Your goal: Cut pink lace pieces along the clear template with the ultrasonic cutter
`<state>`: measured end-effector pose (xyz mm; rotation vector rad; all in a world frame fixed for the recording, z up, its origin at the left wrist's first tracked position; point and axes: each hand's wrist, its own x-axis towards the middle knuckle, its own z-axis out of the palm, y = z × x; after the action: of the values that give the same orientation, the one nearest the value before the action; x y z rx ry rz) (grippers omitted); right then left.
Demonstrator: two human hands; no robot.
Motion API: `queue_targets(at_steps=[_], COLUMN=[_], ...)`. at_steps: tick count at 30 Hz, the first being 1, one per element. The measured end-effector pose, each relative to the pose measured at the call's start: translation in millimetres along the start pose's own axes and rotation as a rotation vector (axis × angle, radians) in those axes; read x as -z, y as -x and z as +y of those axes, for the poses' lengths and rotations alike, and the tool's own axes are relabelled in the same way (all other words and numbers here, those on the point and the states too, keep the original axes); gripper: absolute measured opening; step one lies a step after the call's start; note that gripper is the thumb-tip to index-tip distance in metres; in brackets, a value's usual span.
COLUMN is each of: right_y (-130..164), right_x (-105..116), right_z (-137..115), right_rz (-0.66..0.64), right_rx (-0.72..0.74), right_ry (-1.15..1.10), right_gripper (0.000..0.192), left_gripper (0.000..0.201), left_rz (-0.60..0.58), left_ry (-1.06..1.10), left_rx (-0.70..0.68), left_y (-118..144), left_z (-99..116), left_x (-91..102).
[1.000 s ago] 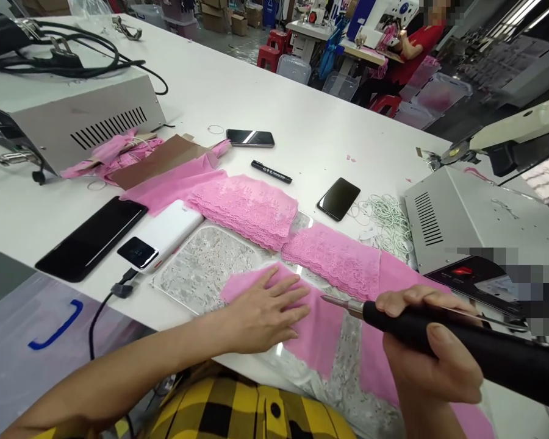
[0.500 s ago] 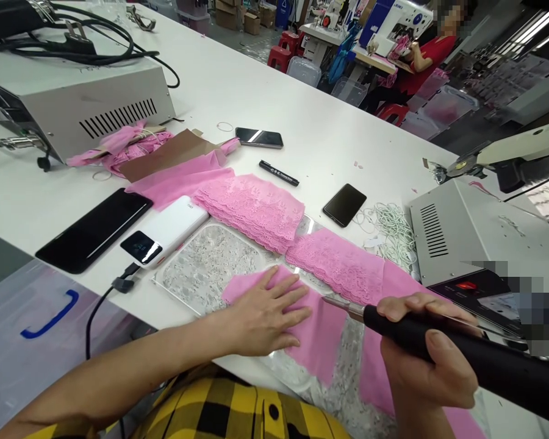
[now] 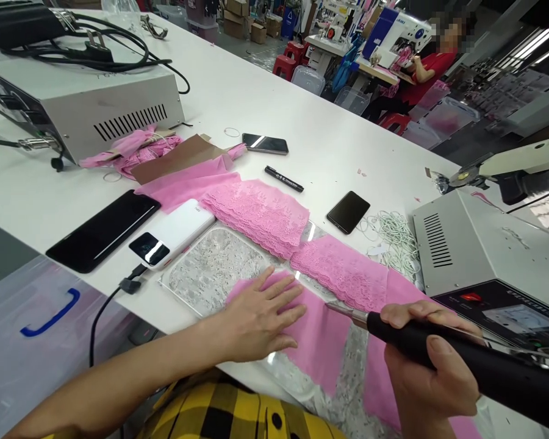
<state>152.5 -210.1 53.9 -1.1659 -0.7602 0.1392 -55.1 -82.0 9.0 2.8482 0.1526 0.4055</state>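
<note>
My left hand (image 3: pixel 263 317) lies flat with fingers spread on a pink fabric piece (image 3: pixel 318 341), pressing it to a grey speckled board (image 3: pixel 201 268). My right hand (image 3: pixel 432 360) is wrapped round a thick black-handled cutter (image 3: pixel 407 332) with a pointed metal tip. That tip rests at the upper right edge of the fabric under my left hand. Just beyond lie a stack of pink lace pieces (image 3: pixel 260 213) and a second lace stack (image 3: pixel 338 271). A longer pink cloth (image 3: pixel 379 378) runs beneath my right hand, partly hidden by it.
Grey control boxes stand left (image 3: pixel 119 116) and right (image 3: pixel 480 244). A white power bank (image 3: pixel 178 228), a large black phone (image 3: pixel 105 228), a marker (image 3: pixel 283 178), another phone (image 3: pixel 348 211) and tangled pale cord (image 3: pixel 396 238) lie on the table. A person (image 3: pixel 432 67) sits at a sewing machine beyond.
The view has shifted slightly, so things appear a little lower and to the right. Both hands keep their places on the fabric and the cutter, whose tip stays at the fabric's edge.
</note>
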Motion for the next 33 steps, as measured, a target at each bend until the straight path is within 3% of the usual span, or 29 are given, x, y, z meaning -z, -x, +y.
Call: queue_targets(at_steps=[3,9,14,27,33], right_y=[-1.0,-1.5,-0.6,-1.8,-5.9], right_x=[-6.0,-23.5,-28.9,-28.3,-41.6], right_z=[-1.6,-1.7,2.0,6.0,4.7], right_rz=[0.027,-0.047,-0.084,-0.090,-0.067], right_rx=[-0.021,-0.041,-0.026,-0.034,-0.060], right_ry=[-0.016,-0.055,-0.048,-0.021,-0.096], right_gripper=[0.016,0.016,0.016,0.012,0.016], left_gripper=[0.050,0.044,0.040,0.040,0.040], left_rz=[0.056,0.109,0.163,0.134,0.166], left_ry=[-0.036,-0.039,0.000,0.031,0.027], left_rx=[0.074,0.098,0.095,0.128,0.096], left_y=[16.2,41.6,48.2,57.1,68.3], left_z=[-7.4,-17.5,-17.4,-15.3,-15.4], left_x=[7.6,8.8,9.9,12.0,16.9])
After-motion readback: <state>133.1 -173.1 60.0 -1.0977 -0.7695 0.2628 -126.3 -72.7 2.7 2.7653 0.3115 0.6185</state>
